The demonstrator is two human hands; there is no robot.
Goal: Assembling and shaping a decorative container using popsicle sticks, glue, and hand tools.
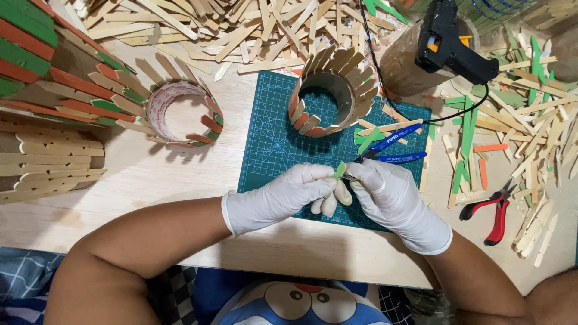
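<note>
My left hand (283, 195) and my right hand (388, 195), both in white gloves, meet over the near edge of a teal cutting mat (271, 144). Between their fingertips they pinch a small green wooden stick piece (340, 170). My right hand also seems to touch the jaws of blue-handled cutters (394, 144) that lie on the mat just beyond it. Behind the hands stands a cardboard ring (334, 90) clad with pointed wooden sticks.
A second stick-clad ring (180, 111) lies at the left beside long stick-covered tubes (48, 108). A black glue gun (448, 42) rests on a roll at the back right. Red pliers (494, 210) and loose plain, green and orange sticks (518, 126) scatter the right side.
</note>
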